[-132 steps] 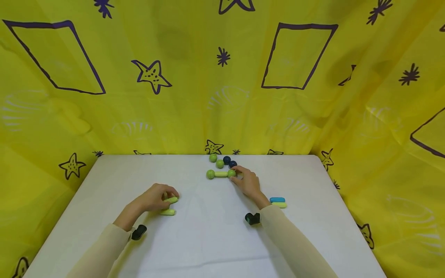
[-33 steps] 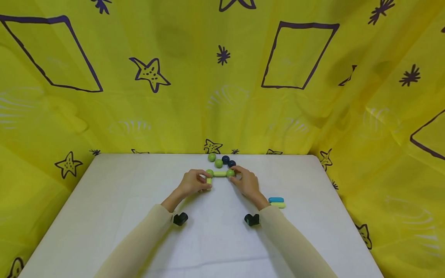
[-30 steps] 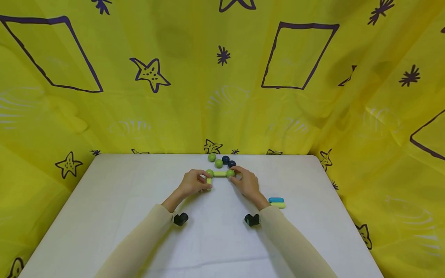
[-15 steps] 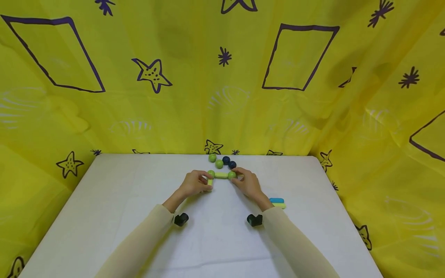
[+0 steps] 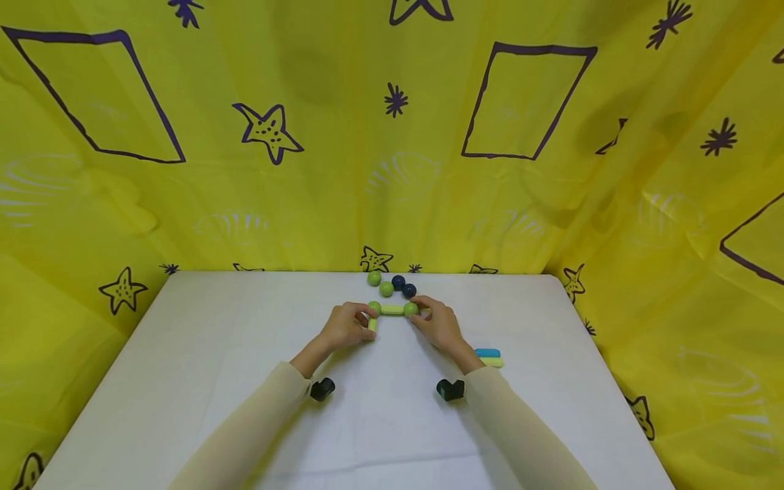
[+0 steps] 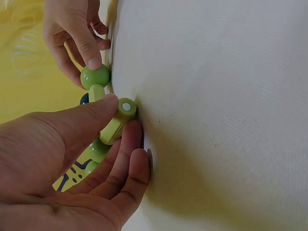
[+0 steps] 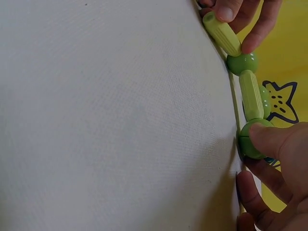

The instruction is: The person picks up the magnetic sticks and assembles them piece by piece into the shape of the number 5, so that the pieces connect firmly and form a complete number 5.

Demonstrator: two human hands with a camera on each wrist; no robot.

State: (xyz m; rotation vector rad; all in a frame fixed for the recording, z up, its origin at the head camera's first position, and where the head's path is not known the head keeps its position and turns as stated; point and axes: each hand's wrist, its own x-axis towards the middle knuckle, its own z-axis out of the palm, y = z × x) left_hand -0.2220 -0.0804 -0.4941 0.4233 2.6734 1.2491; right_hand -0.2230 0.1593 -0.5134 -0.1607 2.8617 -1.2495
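Note:
Two green balls are joined by a pale yellow-green magnetic rod (image 5: 392,310) lying crosswise toward the back of the table. My left hand (image 5: 348,325) pinches a second yellow-green magnetic rod (image 6: 114,126) between thumb and fingers; a round pale disc shows in its near end. Its far end meets the left green ball (image 5: 374,308), so the two rods form a corner. Thumb and fingers of my right hand (image 5: 439,325) grip the right green ball (image 7: 254,139) at the other end.
Two loose green balls (image 5: 386,289) and two dark blue balls (image 5: 399,282) sit behind the joined pieces. Right of my right wrist lie a blue rod (image 5: 488,353) and a yellow-green rod (image 5: 493,363). A yellow curtain (image 5: 343,204) rises at the table's back edge.
My left hand has come from the left with a rod and brought it to the left ball. Over the last second, hands and joined pieces shift slightly right.

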